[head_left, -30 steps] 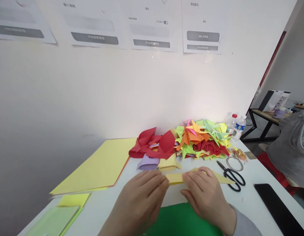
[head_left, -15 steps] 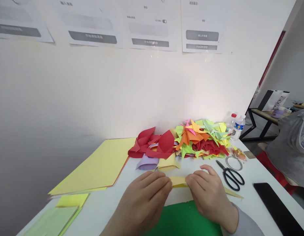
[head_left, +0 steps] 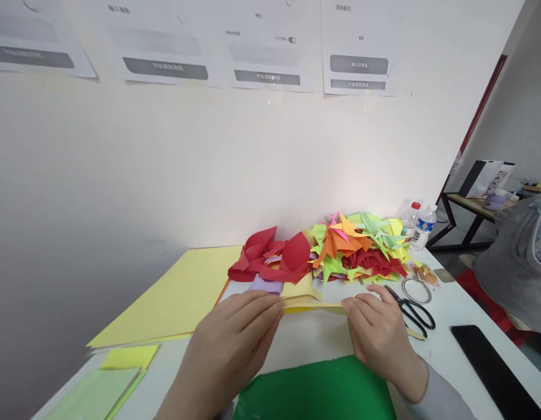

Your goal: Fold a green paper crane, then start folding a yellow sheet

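Observation:
A narrow yellow paper strip is stretched between my two hands, above the white table. My left hand pinches its left end, fingers pressed together. At the other end, the fingers of my right hand are closed on the strip, the little finger raised. A tip of yellow paper shows past my right hand; its link to the strip is hidden. Below the hands lies a green sheet. Just behind the strip are a curled yellow paper piece and a purple one.
Behind stand red curled paper shapes and a heap of folded colored paper. Black-handled scissors, a tape roll, bottles and a black flat object are right. Yellow sheets and green paper lie left.
My hands have moved farther apart, the left one leftward and the right one slightly right. A longer stretch of the yellow strip shows between them, and it sits a little higher in view.

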`<state>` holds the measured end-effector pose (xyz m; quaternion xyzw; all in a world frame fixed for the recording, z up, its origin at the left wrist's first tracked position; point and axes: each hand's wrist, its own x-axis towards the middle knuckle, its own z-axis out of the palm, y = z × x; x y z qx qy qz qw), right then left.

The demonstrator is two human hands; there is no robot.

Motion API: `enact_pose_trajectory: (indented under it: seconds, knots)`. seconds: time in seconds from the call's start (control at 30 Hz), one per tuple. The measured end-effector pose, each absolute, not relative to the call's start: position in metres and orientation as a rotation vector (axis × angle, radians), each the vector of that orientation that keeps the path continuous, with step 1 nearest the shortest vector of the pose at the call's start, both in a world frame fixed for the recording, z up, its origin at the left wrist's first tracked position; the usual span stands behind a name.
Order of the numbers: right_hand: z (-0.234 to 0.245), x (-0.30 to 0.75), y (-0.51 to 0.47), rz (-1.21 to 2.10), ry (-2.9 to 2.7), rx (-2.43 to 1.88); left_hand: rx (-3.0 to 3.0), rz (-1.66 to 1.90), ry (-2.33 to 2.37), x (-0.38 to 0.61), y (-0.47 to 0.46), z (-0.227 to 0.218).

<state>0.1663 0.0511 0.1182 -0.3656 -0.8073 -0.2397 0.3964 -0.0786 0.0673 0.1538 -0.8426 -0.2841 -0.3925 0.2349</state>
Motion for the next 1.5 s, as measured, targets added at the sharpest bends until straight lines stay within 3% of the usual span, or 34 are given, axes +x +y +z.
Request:
enact_pose_trajectory:
  seconds: [0.4, 1.5]
  knots:
    - [0.104, 0.146, 0.043, -0.589, -2.113, -0.878, -2.453, -0.91, -0.652, -0.027, 0.06, 0.134]
    - [0.112, 0.178, 0.059, -0.625, -1.883, -1.195, -2.105, -0.838, -0.887, -0.11, 0.065, 0.159]
